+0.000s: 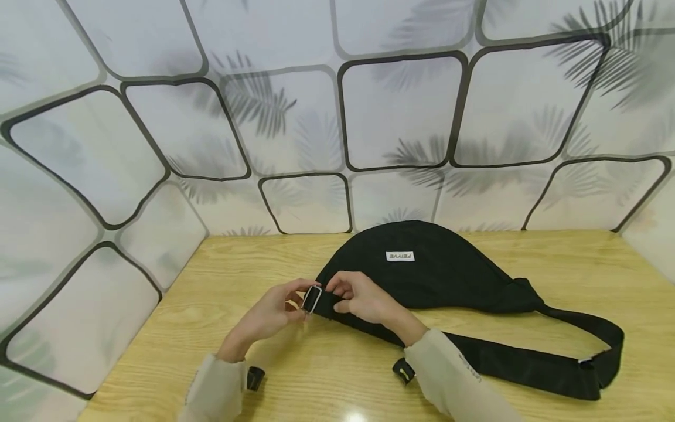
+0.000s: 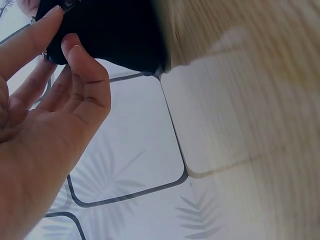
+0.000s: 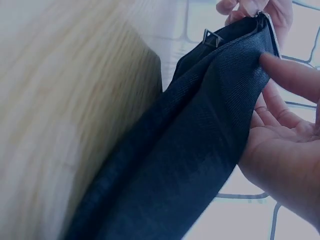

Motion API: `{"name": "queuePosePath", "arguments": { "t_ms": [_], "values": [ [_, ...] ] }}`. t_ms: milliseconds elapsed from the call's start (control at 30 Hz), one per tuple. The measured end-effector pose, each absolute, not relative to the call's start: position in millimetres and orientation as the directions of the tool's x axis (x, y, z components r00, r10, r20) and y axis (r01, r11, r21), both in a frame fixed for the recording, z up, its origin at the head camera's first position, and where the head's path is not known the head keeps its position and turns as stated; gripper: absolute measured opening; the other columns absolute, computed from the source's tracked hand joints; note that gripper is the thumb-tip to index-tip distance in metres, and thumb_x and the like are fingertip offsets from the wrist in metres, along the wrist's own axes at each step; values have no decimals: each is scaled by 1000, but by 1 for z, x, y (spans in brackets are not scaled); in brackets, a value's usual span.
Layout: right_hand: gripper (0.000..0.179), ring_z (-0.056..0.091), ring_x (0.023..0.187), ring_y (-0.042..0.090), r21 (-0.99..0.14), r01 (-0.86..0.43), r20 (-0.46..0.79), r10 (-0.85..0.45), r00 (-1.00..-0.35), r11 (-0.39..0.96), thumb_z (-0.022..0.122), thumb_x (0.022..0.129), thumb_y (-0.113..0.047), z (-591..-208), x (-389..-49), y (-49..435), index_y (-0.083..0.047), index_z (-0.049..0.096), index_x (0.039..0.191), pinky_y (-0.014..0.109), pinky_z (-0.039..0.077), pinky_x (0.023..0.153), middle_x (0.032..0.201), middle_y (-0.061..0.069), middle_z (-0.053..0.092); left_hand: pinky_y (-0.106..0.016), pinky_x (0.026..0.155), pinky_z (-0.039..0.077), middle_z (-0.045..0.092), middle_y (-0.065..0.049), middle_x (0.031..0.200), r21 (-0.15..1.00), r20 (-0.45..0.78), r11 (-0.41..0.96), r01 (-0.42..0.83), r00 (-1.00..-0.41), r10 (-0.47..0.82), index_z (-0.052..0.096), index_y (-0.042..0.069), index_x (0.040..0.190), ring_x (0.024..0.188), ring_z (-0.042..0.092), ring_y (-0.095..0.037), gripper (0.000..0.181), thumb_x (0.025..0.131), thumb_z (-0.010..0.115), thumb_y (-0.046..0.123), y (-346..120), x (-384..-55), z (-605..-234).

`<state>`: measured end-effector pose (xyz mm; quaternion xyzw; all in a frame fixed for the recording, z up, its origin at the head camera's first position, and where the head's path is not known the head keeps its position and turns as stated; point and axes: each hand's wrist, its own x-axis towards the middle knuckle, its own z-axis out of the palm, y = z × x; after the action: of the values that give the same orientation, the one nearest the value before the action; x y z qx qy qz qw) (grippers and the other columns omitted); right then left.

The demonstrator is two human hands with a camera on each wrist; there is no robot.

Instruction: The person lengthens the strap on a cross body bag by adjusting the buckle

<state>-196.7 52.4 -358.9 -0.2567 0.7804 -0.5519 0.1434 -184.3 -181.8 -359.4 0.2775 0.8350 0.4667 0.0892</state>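
A black waist bag [image 1: 422, 281] with a small white label [image 1: 400, 256] lies on the table. Its wide black strap [image 1: 517, 358] loops out to the right and back along the front. At the bag's left end, my left hand [image 1: 269, 313] pinches a metal slide buckle [image 1: 312, 299] between thumb and fingers. Just right of that, my right hand [image 1: 364, 298] grips the strap, thumb and fingers on either side. The right wrist view shows the strap [image 3: 170, 165] running up to the buckle, with a zipper pull [image 3: 213, 38] on the bag beside it.
The bag and hands are on a light wood table [image 1: 253, 258]. A patterned fabric wall [image 1: 295, 135] stands behind it and along the left. Farther along the strap at the right sits another metal slider [image 1: 585, 360]. Dark bands [image 1: 255, 378] show at both wrists.
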Motion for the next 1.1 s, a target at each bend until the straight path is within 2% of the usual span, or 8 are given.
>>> {"name": "queuePosePath", "arguments": {
  "t_ms": [133, 233, 300, 467, 800, 933, 1100],
  "values": [
    [25, 59, 83, 15, -932, -257, 77, -552, -830, 257, 72, 86, 12, -358, -198, 52, 3, 64, 109, 35, 52, 82, 94, 9, 64, -30, 69, 55, 64, -19, 115, 800, 131, 432, 416, -825, 550, 55, -8, 137, 87, 62, -18, 49, 91, 71, -7, -183, -186, -360],
    [26, 59, 87, 15, -913, -284, 88, -537, -839, 293, 76, 85, 8, -357, -199, 53, 2, 65, 107, 40, 50, 90, 96, 6, 64, -32, 72, 55, 65, -19, 117, 792, 134, 439, 424, -823, 552, 56, -8, 137, 87, 63, -18, 48, 92, 72, -3, -183, -188, -359],
    [26, 59, 88, 15, -893, -310, 102, -526, -845, 326, 78, 83, 6, -357, -198, 52, 1, 66, 106, 40, 50, 90, 97, 5, 64, -33, 73, 56, 66, -18, 117, 787, 141, 442, 431, -822, 551, 56, -8, 136, 87, 64, -17, 48, 92, 73, -2, -182, -188, -359],
    [26, 61, 85, 15, -854, -360, 131, -513, -848, 377, 81, 83, 3, -357, -197, 51, 0, 68, 105, 32, 51, 77, 95, 4, 65, -30, 71, 55, 67, -16, 114, 775, 159, 448, 446, -823, 545, 58, -8, 132, 85, 64, -15, 46, 90, 74, -3, -182, -188, -361],
    [13, 59, 72, 9, -836, -392, 189, -469, -863, 385, 80, 82, 3, -358, -198, 50, -1, 71, 90, 27, 50, 65, 82, 1, 65, -30, 69, 55, 65, -16, 119, 771, 144, 454, 447, -816, 559, 61, -5, 130, 86, 63, -14, 43, 90, 74, -4, -182, -187, -360],
    [10, 56, 66, 8, -833, -399, 205, -457, -865, 383, 78, 83, 3, -359, -198, 49, -1, 69, 82, 25, 48, 60, 73, -1, 63, -30, 69, 54, 63, -16, 118, 767, 137, 444, 463, -794, 592, 57, -4, 136, 84, 61, -12, 51, 89, 76, -1, -182, -186, -358],
    [8, 55, 65, 6, -855, -373, 169, -485, -858, 361, 74, 87, 3, -360, -200, 51, -1, 67, 84, 25, 46, 60, 72, -2, 64, -28, 63, 52, 63, -13, 115, 757, 156, 414, 505, -756, 636, 57, 0, 139, 79, 58, -10, 56, 88, 79, 4, -182, -185, -358]
  ]
}}
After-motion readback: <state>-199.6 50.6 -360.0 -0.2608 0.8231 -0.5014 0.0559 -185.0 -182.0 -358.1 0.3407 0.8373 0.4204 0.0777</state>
